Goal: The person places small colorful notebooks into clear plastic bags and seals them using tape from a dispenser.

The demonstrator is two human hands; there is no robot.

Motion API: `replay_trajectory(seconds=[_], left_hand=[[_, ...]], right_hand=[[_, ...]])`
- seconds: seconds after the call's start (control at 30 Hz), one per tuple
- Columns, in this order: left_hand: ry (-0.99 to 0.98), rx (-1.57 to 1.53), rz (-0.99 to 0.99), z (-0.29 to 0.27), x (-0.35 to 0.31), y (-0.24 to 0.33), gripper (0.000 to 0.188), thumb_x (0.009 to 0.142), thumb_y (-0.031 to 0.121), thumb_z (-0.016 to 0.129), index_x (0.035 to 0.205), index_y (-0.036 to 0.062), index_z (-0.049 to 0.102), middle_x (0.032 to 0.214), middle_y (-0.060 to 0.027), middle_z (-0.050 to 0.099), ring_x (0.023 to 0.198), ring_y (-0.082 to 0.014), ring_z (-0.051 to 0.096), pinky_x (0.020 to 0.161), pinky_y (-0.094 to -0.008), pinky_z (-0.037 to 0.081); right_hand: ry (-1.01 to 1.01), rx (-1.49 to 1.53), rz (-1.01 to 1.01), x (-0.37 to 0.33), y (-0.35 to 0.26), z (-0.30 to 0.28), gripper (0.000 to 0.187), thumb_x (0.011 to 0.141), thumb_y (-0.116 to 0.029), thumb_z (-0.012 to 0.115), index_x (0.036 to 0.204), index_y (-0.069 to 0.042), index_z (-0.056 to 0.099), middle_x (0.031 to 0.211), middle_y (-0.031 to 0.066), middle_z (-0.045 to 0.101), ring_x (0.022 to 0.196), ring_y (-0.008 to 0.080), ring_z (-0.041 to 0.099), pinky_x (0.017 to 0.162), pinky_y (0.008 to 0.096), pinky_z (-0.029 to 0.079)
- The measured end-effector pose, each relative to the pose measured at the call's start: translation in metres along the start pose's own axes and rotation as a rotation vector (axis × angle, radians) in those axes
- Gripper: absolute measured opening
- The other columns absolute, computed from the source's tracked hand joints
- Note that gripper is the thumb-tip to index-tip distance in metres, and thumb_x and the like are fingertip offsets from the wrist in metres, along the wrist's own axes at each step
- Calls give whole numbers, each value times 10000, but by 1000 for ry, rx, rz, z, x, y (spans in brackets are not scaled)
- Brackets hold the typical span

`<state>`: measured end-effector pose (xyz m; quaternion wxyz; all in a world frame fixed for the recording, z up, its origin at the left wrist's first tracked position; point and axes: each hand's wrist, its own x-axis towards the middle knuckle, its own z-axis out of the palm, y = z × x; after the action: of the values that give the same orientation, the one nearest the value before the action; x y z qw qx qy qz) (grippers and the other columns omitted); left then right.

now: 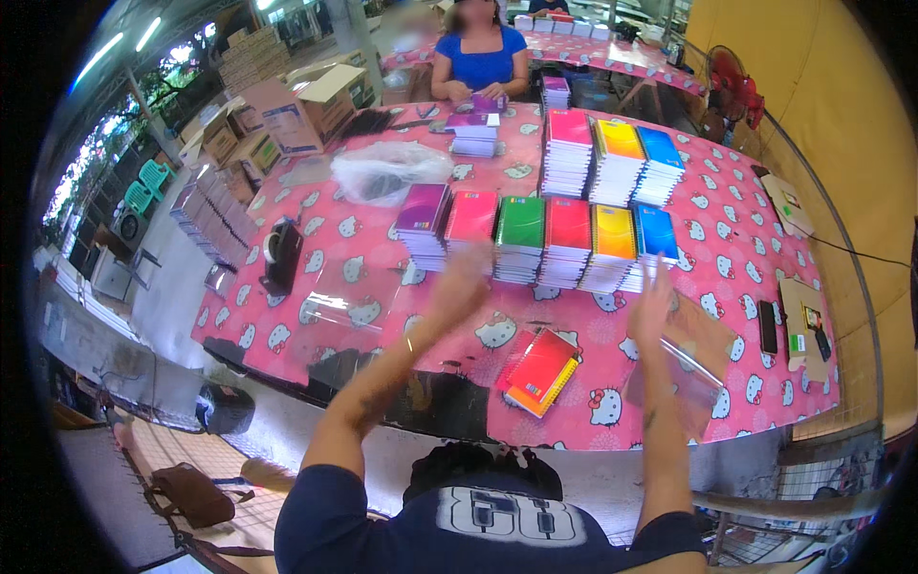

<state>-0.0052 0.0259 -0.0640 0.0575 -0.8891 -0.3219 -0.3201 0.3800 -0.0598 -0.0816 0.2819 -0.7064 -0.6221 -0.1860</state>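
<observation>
My left hand (466, 275), smeared by motion, is at the front of a stack of pink-red spiral notebooks (472, 215); its grip cannot be made out. At the foot of the blue notebook stack (656, 230), my right hand (651, 304) points its fingers forward and apart, with nothing visible in them. Between these two stacks stand green notebooks (521, 222), red notebooks (567, 224) and yellow notebooks (612, 230); purple notebooks (424, 208) are at the left end. Nearer me lies a small pile of red and orange-yellow notebooks (541, 371), turned askew.
Pink, yellow and blue stacks form a back row. A clear plastic bag (390, 172) and a tape dispenser (280, 256) lie left. By my right forearm is a brown sheet with clear plastic (698, 335); a phone (767, 327) lies farther right. A person (481, 62) handles purple notebooks opposite.
</observation>
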Motion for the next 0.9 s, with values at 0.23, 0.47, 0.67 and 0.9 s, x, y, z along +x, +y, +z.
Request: replay_trajectory(seconds=[0.23, 0.47, 0.67, 0.9], left_hand=[[-217, 209, -434, -73, -6, -98, 425, 935, 51, 546, 1359, 68, 562, 1341, -198, 601, 1238, -331, 594, 1091, -512, 392], [62, -431, -113, -24, -66, 125, 352, 1007, 103, 515, 1338, -12, 539, 1278, -215, 600, 1206, -382, 592, 1018, -424, 488], [-78, -127, 8, 11, -82, 149, 526, 939, 338, 633, 1307, -30, 559, 1293, -236, 583, 1243, -336, 576, 990, -448, 480], [-475, -963, -947, 52, -80, 93, 710, 875, 356, 734, 1393, -61, 487, 1210, -166, 654, 1047, -227, 658, 905, -358, 524]], right_hand=[[-48, 114, -97, 22, 45, -38, 384, 879, -15, 531, 1244, -77, 634, 1183, 184, 624, 1130, 356, 588, 995, 492, 439], [-266, 580, -159, -175, -123, -62, 205, 877, -74, 672, 1079, -62, 704, 948, 115, 633, 909, 257, 630, 767, 394, 510], [-298, 1560, 1430, -164, -104, -56, 364, 956, -152, 661, 1293, -45, 577, 1191, 72, 645, 1094, 190, 611, 935, 379, 495], [-475, 1755, 1200, -138, -126, -6, 427, 962, -227, 669, 1319, -38, 531, 1209, 64, 619, 1107, 185, 597, 921, 371, 519]])
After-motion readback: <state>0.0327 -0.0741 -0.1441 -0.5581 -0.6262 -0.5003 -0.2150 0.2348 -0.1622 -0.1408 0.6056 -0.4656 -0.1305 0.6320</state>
